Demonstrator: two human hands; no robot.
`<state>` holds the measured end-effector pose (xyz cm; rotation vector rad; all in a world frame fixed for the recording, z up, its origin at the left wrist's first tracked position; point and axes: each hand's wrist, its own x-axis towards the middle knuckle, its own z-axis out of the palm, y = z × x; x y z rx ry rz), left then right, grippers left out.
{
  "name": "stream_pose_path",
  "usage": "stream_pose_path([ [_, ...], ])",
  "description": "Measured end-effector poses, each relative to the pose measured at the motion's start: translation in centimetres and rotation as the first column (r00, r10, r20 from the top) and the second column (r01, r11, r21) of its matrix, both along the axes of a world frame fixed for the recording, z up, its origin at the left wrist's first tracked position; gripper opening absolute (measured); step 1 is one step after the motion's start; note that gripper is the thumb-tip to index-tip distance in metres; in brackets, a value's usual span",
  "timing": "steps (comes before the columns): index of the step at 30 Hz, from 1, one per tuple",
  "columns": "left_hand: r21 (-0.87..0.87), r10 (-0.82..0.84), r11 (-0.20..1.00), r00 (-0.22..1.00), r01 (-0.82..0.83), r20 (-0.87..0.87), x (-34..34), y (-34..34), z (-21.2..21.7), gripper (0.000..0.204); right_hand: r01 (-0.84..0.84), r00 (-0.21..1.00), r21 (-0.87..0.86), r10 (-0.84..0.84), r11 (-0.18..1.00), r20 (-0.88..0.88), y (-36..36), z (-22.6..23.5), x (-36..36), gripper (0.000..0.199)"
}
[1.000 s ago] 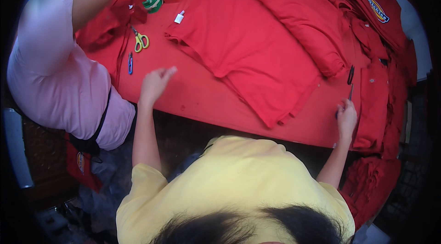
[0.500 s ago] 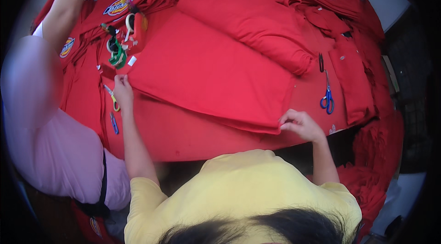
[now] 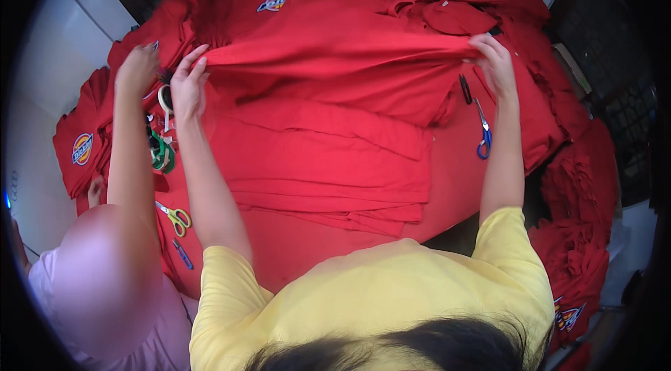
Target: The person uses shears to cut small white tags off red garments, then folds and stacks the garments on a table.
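While stretched taut, the red shirt [image 3: 335,56] sits pinched by left hand [image 3: 187,81] and right hand [image 3: 493,60].

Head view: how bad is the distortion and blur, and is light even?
Head view: fisheye bends the table edge, rim dark; light fairly even, soft shadow under the lifted red cloth garment; left hand, right hand and blue-handled scissors fairly sharp; dark hair at bottom blurred.

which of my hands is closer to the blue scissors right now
Right. Your right hand grips the red shirt just above the blue scissors; your left hand holds its far end.
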<state>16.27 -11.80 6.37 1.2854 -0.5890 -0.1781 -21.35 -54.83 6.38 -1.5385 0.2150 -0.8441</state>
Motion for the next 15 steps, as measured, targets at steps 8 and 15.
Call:
stream_pose_path([
  [8, 0.209, 0.026, 0.977, 0.999, -0.031, 0.025, -2.8, 5.1, -4.8, 0.039, 0.439, 0.851, -0.37, -0.511, 0.819, -0.122, 3.6, -8.2, -5.5, 0.011],
  [15, 0.275, 0.097, 0.953, 0.987, -0.13, 0.131, -3.8, 5.7, -5.8, 0.037, 0.443, 0.854, -0.312, -0.502, 0.841, -0.14, 3.0, -9.0, -4.4, 0.009],
])
